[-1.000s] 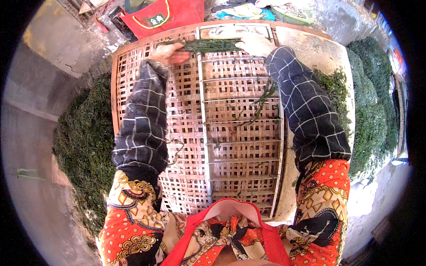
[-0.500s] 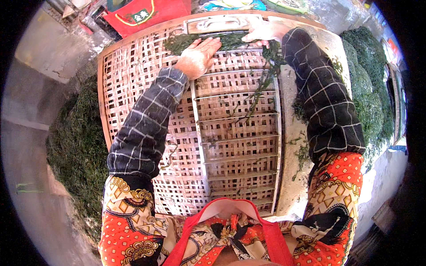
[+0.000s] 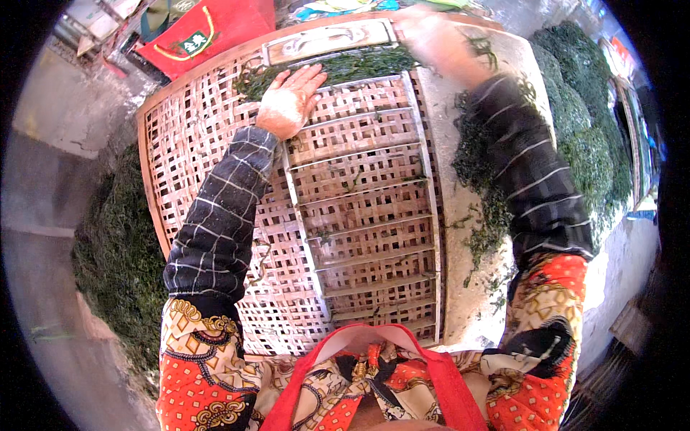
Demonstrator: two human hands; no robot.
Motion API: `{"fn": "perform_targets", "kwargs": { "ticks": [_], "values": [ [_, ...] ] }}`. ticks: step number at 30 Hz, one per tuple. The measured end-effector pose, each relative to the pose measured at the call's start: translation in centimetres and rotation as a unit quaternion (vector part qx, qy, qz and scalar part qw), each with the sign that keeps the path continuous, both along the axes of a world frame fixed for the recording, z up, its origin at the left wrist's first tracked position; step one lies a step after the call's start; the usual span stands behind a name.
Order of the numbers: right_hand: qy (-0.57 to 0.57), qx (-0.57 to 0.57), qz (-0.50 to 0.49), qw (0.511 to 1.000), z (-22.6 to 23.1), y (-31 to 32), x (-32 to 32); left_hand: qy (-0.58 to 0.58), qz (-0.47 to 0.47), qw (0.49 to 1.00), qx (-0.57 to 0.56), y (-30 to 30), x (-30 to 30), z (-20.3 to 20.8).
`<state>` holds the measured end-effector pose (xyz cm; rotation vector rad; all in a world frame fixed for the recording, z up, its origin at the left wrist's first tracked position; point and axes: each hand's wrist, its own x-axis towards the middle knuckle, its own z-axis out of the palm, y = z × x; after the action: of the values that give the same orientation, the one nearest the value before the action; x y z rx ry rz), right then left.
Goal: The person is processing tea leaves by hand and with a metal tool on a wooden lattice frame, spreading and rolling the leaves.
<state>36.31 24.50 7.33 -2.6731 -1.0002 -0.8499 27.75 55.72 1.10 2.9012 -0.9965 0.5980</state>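
My left hand (image 3: 291, 102) lies with its fingers stretched out at the left end of a strip of dark green, stringy seaweed (image 3: 368, 63). The strip fills a far compartment of a narrow, ladder-like frame (image 3: 305, 235) with thin crossbars. That frame rests on a woven slatted screen (image 3: 205, 118) with a wooden border. Smeared by motion, my right hand (image 3: 440, 44) is at the far right corner of the frame, past the strip's right end; its fingers cannot be made out. Loose seaweed clumps (image 3: 478, 147) lie beside the frame, partly behind my right forearm.
A large seaweed heap (image 3: 115, 251) stands left of the screen, and another heap (image 3: 586, 122) is at the right. A pale board (image 3: 449, 302) runs along the frame's right side. A red bag (image 3: 215, 36) stands beyond the far left edge.
My right hand has left the seaweed strip and moved to the right and away. The strands trailing over the frame's right side are gone from there. My left hand remains at the strip.
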Motion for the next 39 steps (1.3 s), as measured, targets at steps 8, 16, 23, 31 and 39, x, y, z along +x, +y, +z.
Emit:
{"fn": "perform_targets", "kwargs": {
  "ticks": [8,16,23,31,39],
  "values": [
    [0.02,0.049,0.071,0.996,1.3,0.3,-7.0,-0.02,0.017,0.999,0.018,-0.4,0.3,2.8],
    [0.4,0.227,-0.268,0.847,4.7,-20.4,-10.9,-0.023,0.021,0.999,0.007,-1.4,0.3,3.1],
    [0.323,0.068,-0.161,0.93,2.8,-19.5,-9.1,-0.014,0.019,1.0,0.008,-1.7,0.4,3.2],
    [0.162,-0.03,-0.153,0.974,1.5,-14.8,-10.3,-0.01,0.024,1.0,0.006,-1.6,0.4,3.2],
    [0.298,0.114,-0.135,0.938,4.7,-17.2,-9.1,-0.012,0.03,0.999,0.004,-1.6,0.1,3.4]
  ]
}}
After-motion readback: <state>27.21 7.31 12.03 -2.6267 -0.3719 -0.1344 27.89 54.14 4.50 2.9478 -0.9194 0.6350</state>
